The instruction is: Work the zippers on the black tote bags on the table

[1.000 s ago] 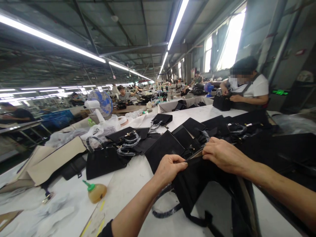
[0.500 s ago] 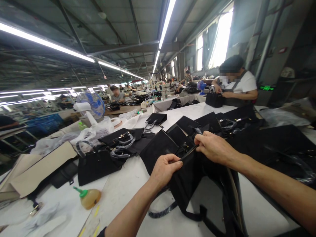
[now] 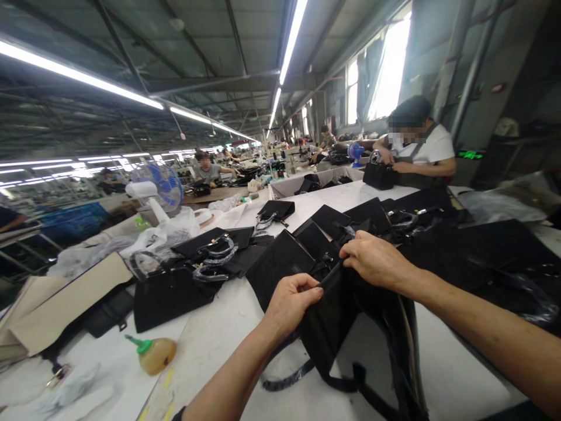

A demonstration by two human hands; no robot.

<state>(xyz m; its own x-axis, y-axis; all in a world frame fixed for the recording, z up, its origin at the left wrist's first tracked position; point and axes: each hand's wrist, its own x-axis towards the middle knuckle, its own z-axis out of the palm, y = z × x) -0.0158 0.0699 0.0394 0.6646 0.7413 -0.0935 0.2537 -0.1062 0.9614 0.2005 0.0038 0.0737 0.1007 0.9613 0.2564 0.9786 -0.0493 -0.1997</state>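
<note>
A black handbag [image 3: 335,327] hangs in front of me over the white table [image 3: 219,333]. My left hand [image 3: 289,304] pinches the near end of the bag's top edge. Farther along the same edge, my right hand [image 3: 377,260] is closed on it, and the edge runs taut between both hands. The bag's wrapped handle [image 3: 284,380] trails on the table below. More black bags [image 3: 175,292] and flat black panels [image 3: 284,260] lie just beyond my hands.
A glue bottle with a green cap [image 3: 151,354] lies at the left. A cardboard box [image 3: 61,307], plastic wrap [image 3: 166,234] and a blue desk fan [image 3: 160,190] stand behind it. A person in a white shirt [image 3: 416,152] handles a black bag at the table's far end.
My hands and the bag have shifted slightly up and left in view. The grip on the bag's edge is unchanged.
</note>
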